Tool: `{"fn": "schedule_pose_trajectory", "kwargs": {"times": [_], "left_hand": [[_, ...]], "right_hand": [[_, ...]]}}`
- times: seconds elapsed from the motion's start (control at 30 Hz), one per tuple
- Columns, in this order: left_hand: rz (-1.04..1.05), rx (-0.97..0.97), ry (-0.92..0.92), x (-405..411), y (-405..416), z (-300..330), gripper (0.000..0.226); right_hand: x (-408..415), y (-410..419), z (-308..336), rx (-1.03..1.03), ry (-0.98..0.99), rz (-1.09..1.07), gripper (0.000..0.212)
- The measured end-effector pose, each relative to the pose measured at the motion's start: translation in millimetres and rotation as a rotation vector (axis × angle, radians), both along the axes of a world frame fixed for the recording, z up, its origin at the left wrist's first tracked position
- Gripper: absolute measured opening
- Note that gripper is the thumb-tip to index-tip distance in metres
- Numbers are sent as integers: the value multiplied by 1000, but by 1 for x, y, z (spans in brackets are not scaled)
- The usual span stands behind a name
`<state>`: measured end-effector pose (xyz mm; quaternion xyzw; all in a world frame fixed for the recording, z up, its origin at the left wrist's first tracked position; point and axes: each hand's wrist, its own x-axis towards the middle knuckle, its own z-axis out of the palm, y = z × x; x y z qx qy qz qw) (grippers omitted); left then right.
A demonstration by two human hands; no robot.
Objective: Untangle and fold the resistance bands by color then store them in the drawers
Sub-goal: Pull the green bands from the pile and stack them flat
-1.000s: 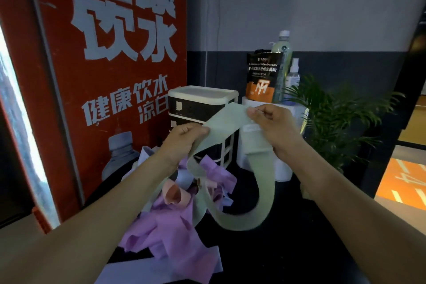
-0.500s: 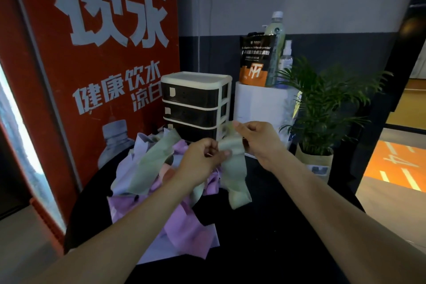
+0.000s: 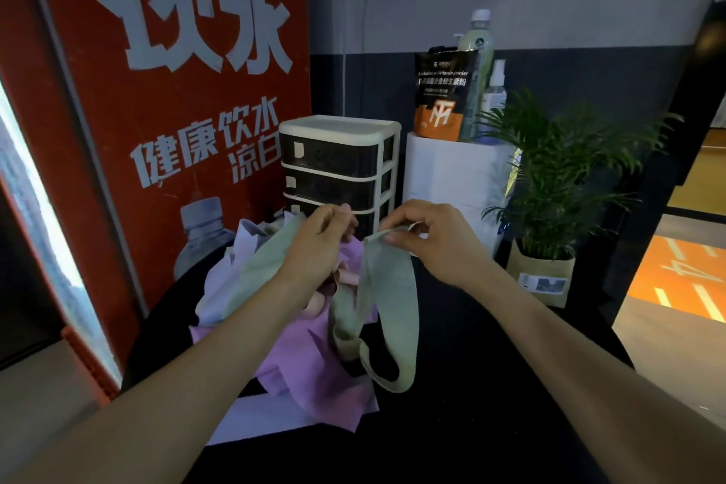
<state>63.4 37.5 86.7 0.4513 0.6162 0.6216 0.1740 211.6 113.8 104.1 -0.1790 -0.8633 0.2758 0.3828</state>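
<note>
- The step in hand looked like untangling: one green resistance band was being drawn free of the heap, with folding and storing not yet begun, since all three drawers of the drawer unit stood closed.
- At the left of the black table, the pile of tangled bands lay in front of the drawer unit: lilac, purple and pink strips, with another pale green length lying across its top.
- The left hand hovered over the pile with its fingers curled and thumb and fingertips brought together near the top. It seemed to pinch a band end, but what it held could not be made out clearly.
- Between the hands there was a small gap, in front of the lowest drawer.
- The right hand pinched the upper end of the green band between thumb and forefinger, the other fingers loosely curled behind.
- From that pinch the green band hung down as a loop, its bottom curve resting on or just above the table beside the purple strips; its left strand ran back toward the pile.
- Next, as I judged it, the band needed lifting clear of the purple strips, then laying flat and doubling over, both ends kept matched.
- To the right stood a white box, and a potted plant beyond it.
</note>
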Motion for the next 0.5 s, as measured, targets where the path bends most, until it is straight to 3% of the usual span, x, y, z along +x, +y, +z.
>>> {"fn": "schedule_pose_trajectory", "kwargs": {"times": [0.1, 0.17, 0.27, 0.33, 0.43, 0.5], "left_hand": [[-351, -167, -121, -1, -1, -1, 24], [-563, -201, -320, 8, -5, -1, 25], [-619, -108, -477, 18, -3, 0, 24], [-535, -60, -444, 18, 1, 1, 18], [-343, -66, -131, 14, 6, 3, 15], [-305, -55, 20, 14, 7, 5, 16]], "right_hand": [[1, -3, 9, -52, 51, 114, 19], [2, -3, 12, -51, 63, 121, 21], [7, -3, 10, -82, 56, 58, 25], [10, -3, 6, -193, 87, 5, 26], [10, -7, 5, -646, 216, 5, 8], [9, -7, 3, -713, 176, -5, 23]]}}
